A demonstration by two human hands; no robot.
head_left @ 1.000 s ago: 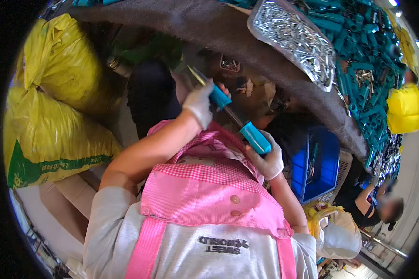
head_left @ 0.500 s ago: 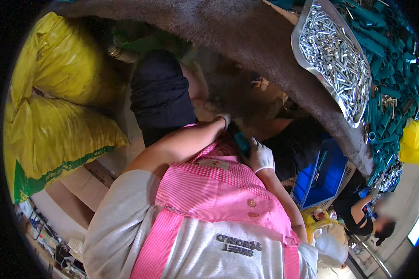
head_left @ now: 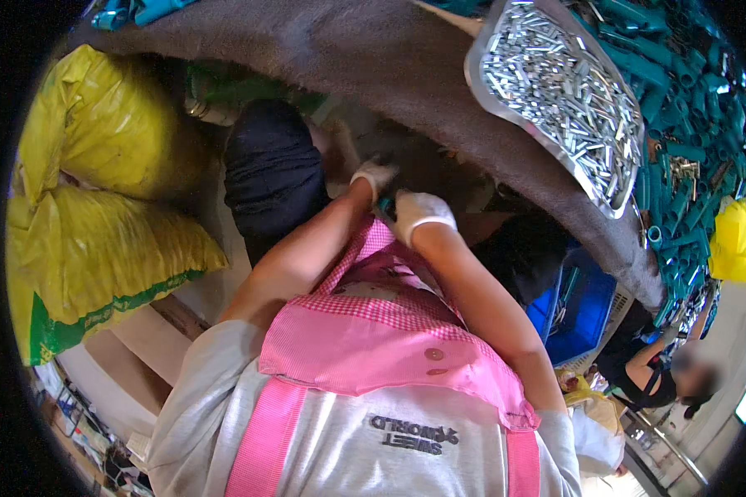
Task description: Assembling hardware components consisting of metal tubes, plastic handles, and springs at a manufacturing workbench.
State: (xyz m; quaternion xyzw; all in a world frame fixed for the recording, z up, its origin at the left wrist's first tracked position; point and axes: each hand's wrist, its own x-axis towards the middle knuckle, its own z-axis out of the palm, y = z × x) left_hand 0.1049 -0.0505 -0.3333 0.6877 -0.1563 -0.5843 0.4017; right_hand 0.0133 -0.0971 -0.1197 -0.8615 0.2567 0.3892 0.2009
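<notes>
My left hand (head_left: 375,176), in a white glove, reaches in under the table's edge above my lap; its fingers are smeared by motion. Close to its right, my gloved right hand (head_left: 421,214) is closed, with its fingertips turned down. A small part of a teal plastic piece (head_left: 385,203) shows between the two hands, against the right hand's fingers. The rest of that piece is hidden by the hands and the pink apron (head_left: 365,319) below them.
A dark cloth-covered table (head_left: 348,50) curves overhead, carrying a metal tray (head_left: 472,70) of small silver pins and a heap of teal plastic parts (head_left: 680,99). Yellow sacks (head_left: 108,248) stand left; a blue crate (head_left: 584,319) stands right. A co-worker (head_left: 659,373) works farther right.
Both hands have moved up and away from my body, the right one also leftward, closer to the left. The teal piece went with them and shows less now. The view has shifted slightly.
</notes>
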